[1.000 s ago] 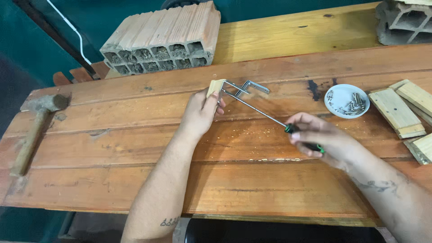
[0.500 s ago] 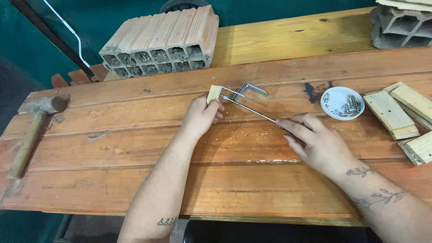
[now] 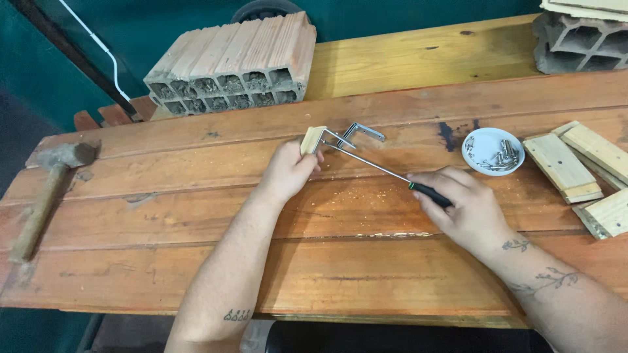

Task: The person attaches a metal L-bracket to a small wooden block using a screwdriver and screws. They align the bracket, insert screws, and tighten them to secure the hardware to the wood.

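Observation:
My left hand grips a small pale wooden block standing on the plank workbench. A bent metal bracket lies against the block's right side. My right hand holds the black handle of a long screwdriver. Its thin shaft runs up and left, with the tip at the block beside the bracket.
A white dish of screws sits right of the bracket. Several pale wood pieces lie at the right edge. A hammer rests at the far left. One hollow clay brick stands behind, another at the top right.
My right hand has shifted its hold on the screwdriver handle, from fingers cupped over it to a firmer grip. The left hand and the block have stayed in place.

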